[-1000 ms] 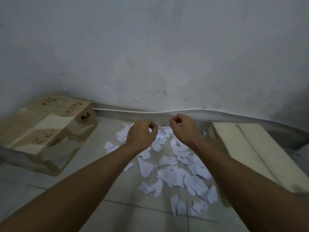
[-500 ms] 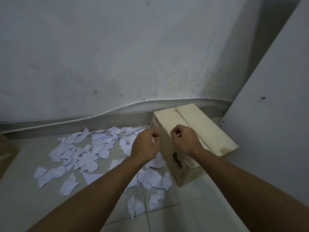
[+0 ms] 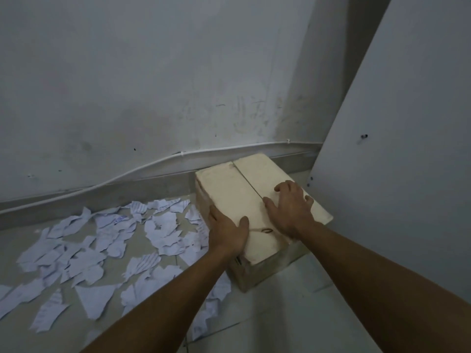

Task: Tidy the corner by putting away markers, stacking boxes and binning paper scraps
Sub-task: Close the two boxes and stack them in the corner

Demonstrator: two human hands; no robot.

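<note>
Resting both hands on a closed beige cardboard box (image 3: 244, 200) sitting on the tiled floor (image 3: 293, 314) in the corner. Left hand (image 3: 226, 234) wraps the box's near-left edge, fingers spread; right hand (image 3: 290, 210) lies flat and open on top. Torn white paper scraps (image 3: 107, 248) litter the floor just left, some touching the box.

No readable text; faint lines on paper scraps (image 3: 163, 228), dark mark on box (image 3: 237, 262) illegible.
</note>
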